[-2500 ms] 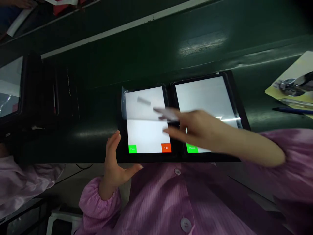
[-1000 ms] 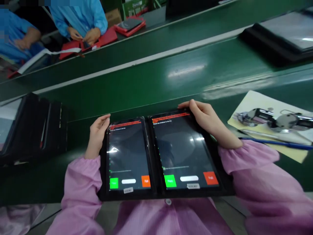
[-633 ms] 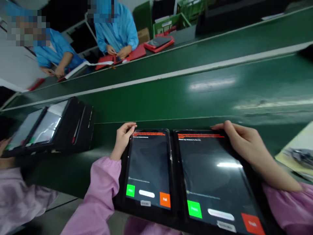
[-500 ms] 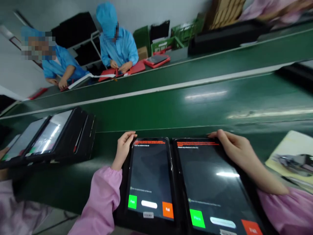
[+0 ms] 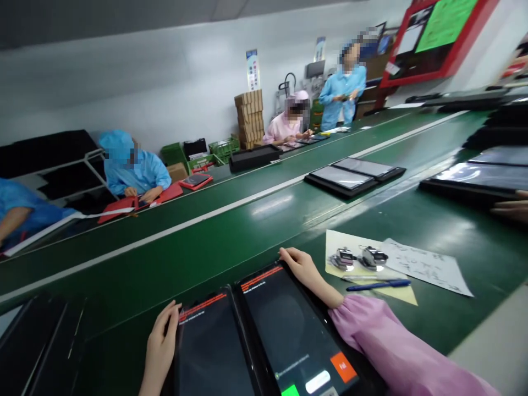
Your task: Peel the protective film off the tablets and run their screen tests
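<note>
Two tablets, the left tablet (image 5: 210, 349) and the right tablet (image 5: 291, 322), lie side by side in a black tray (image 5: 369, 374) in front of me. Both have dark screens with red and white text at the top; green and orange buttons show on the right one. My left hand (image 5: 160, 341) grips the tray's left edge, fingers at the upper corner. On the far right corner my right hand (image 5: 308, 275) is closed around the tray's edge beside the right tablet. The undersides of both hands are hidden.
Right of the tray are paper sheets (image 5: 433, 267), two metal hand counters (image 5: 373, 256) and a blue pen (image 5: 379, 285). Another tray of tablets (image 5: 348, 175) sits on the green conveyor (image 5: 231, 225). Black trays (image 5: 37, 346) stand at left; a co-worker's hand (image 5: 513, 208) appears at right.
My view has swung right and up, so the tray and hands appear further left and lower. Both hands keep hold of the tray. The counters and papers are now fully in view.
</note>
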`<state>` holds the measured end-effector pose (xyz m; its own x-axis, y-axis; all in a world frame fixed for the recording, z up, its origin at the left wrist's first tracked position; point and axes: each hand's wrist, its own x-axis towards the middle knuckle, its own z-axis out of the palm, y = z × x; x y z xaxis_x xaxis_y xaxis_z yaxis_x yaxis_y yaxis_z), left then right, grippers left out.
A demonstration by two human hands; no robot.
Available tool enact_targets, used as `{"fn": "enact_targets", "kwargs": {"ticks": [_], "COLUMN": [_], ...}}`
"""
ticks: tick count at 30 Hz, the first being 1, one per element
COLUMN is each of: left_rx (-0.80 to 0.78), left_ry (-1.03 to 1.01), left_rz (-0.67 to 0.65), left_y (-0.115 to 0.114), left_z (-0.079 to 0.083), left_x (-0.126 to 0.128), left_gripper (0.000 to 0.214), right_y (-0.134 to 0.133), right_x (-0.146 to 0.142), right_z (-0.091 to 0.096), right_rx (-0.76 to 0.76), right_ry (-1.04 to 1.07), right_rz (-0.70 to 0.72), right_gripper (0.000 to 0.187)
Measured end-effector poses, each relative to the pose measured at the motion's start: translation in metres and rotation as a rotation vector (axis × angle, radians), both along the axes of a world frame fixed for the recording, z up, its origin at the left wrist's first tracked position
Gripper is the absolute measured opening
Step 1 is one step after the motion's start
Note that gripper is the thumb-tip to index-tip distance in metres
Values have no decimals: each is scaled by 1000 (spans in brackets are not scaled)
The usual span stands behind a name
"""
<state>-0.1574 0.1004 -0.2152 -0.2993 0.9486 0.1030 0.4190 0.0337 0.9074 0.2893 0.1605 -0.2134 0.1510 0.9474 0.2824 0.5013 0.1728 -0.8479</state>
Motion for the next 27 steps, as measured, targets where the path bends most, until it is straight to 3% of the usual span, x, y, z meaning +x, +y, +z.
{"fn": "enact_targets", "kwargs": {"ticks": [9,18,23,27], "left_rx": [-43,-22,27,40], "left_ry": [-24,-74,-143,-236], "left_rz": [9,-9,-15,41], "left_y": [7,4,7,-20], "left_z": [-8,2,14,27], "left_x": [-7,0,11,12], "left_gripper": [84,78,85,81], "right_y": [2,-2,3,-19], "right_x": [0,2,1,-3], "right_z": [-4,0,11,30], "right_rx": [0,15,64,137], "right_ry": [29,18,-39,-97], "right_rz": [-19,15,-7,-25], "right_gripper": [34,34,32,41]}}
